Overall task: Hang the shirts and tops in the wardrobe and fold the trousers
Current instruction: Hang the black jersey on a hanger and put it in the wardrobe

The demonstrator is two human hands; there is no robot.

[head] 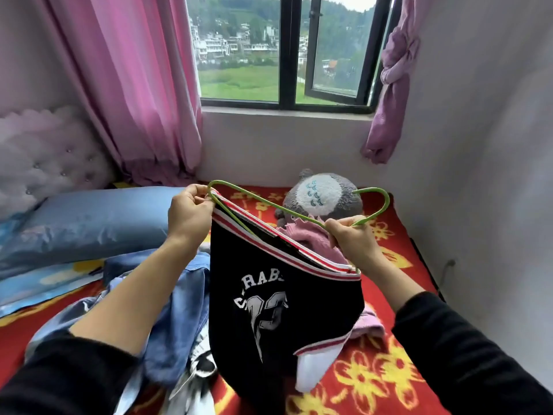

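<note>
Black top between both hands, green hanger in collar

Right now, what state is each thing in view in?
Green wire hanger: partly inside the top's striped opening, hook outside.
Black printed top: held up, not yet hung.
Left hand: gripping top and hanger end.
Right hand: gripping hanger.
Blue garment: crumpled on bed.
Window: right pane open.
</note>
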